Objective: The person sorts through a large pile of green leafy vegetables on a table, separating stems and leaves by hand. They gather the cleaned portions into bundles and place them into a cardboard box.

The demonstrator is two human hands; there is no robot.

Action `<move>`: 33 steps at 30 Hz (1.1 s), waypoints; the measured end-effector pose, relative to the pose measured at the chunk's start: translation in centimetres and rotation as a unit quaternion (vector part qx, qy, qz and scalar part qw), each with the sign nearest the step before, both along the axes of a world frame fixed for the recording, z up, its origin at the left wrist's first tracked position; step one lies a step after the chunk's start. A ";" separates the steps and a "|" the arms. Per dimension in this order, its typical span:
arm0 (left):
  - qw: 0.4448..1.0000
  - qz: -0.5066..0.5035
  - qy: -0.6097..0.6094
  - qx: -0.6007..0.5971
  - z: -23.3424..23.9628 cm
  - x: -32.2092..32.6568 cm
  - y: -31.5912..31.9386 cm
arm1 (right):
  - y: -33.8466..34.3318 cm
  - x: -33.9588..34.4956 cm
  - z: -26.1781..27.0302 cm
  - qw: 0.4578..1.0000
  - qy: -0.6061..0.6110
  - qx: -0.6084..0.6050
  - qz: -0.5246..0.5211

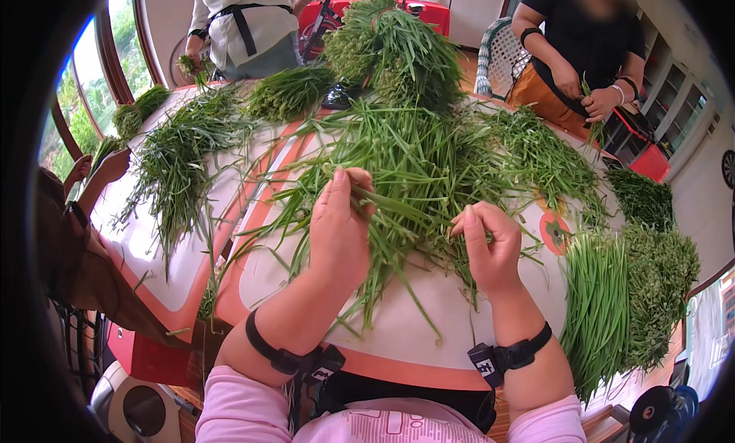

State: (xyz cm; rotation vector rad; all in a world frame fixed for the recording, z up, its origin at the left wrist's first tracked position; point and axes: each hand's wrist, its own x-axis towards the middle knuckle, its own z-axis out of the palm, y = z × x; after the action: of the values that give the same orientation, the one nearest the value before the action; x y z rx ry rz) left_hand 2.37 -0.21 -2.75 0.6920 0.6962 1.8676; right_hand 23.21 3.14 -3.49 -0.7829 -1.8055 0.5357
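Observation:
My left hand (pixel 343 228) is closed around a few green stalks (pixel 396 206), which look like garlic chives and stretch across to the right. At their other side, my right hand (pixel 495 251) has thumb and fingers pinched together at the leaf tips; whether it grips a stalk is hard to tell. Beneath and beyond both hands spreads a loose heap of the same long greens (pixel 402 150), with stray stalks hanging toward me. The heap lies on a white table (pixel 425 322) with an orange border.
A tied sheaf of budded stalks (pixel 396 53) rises behind the heap. More greens lie at left (pixel 178 156) and right (pixel 545 156). Neat bundles (pixel 597 305) line the right edge. Three co-workers handle greens: one at right (pixel 585 58), one at back left (pixel 247 35), one at left (pixel 109 167).

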 end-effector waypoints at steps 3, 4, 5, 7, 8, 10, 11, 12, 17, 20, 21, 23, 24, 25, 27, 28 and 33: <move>0.997 -0.038 -0.058 0.040 1.6 0.2 -0.4 | 1.4 0.0 -1.1 0.985 0.137 -0.099 -0.029; 0.991 -0.084 -0.099 0.037 2.5 0.2 -0.8 | 2.1 0.4 -1.7 0.981 0.158 -0.110 -0.008; 0.971 -0.195 -0.127 0.045 2.4 -0.4 -0.6 | 2.6 0.6 -2.3 0.982 0.146 -0.116 -0.019; 0.895 -0.403 -0.180 0.057 2.4 -2.3 -0.4 | 2.8 0.3 -2.7 0.983 0.121 -0.132 -0.037; 0.929 -0.355 -0.100 -0.002 2.3 -1.9 -0.7 | 2.6 0.4 -2.7 0.988 0.059 -0.135 -0.034; 0.949 -0.316 0.013 -0.021 1.8 -1.5 -0.7 | 2.1 -0.3 -2.4 0.992 -0.023 -0.119 -0.041; 0.953 -0.295 0.069 -0.031 1.5 -1.2 -0.8 | 2.0 -0.5 -2.6 0.991 -0.049 -0.115 -0.038; 0.963 -0.248 0.090 -0.052 1.7 -0.3 -1.2 | 1.9 -0.8 -2.5 0.991 -0.051 -0.115 -0.039; 0.933 -0.139 0.333 0.001 0.8 1.2 -0.9 | 1.8 -0.9 -2.3 0.992 -0.025 -0.125 -0.019; 0.854 0.051 0.497 0.149 -1.2 1.2 0.3 | 1.0 -1.3 -1.2 0.993 -0.014 -0.114 0.006; 0.835 0.063 0.529 0.136 -1.1 1.3 0.3 | 0.7 -1.2 -0.9 0.994 -0.010 -0.109 0.018; 0.793 0.088 0.593 0.110 -0.8 1.3 0.1 | 0.1 -1.2 -0.2 0.997 -0.016 -0.070 0.027; 0.778 0.078 0.614 0.109 -0.5 1.3 0.0 | -0.2 -1.3 0.1 0.998 -0.020 -0.050 0.033; 0.763 0.068 0.634 0.108 -0.2 1.2 0.0 | -0.4 -1.3 0.4 0.998 -0.016 -0.042 0.036; 0.752 0.048 0.651 0.091 -0.2 1.0 0.0 | -0.7 -1.5 0.7 0.999 -0.009 -0.025 0.042; 0.758 0.038 0.647 0.075 -0.4 0.8 0.0 | -0.8 -1.5 0.7 0.998 0.009 -0.033 0.044; 0.844 0.046 0.533 0.025 0.4 0.5 -0.1 | 0.2 -0.9 -0.4 0.994 0.100 -0.049 0.009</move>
State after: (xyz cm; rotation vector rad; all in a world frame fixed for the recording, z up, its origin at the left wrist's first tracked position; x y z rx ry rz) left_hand 2.83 -0.33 -2.35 1.7976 1.3809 1.4588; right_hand 22.34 3.30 -3.88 -0.7515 -1.6120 0.6946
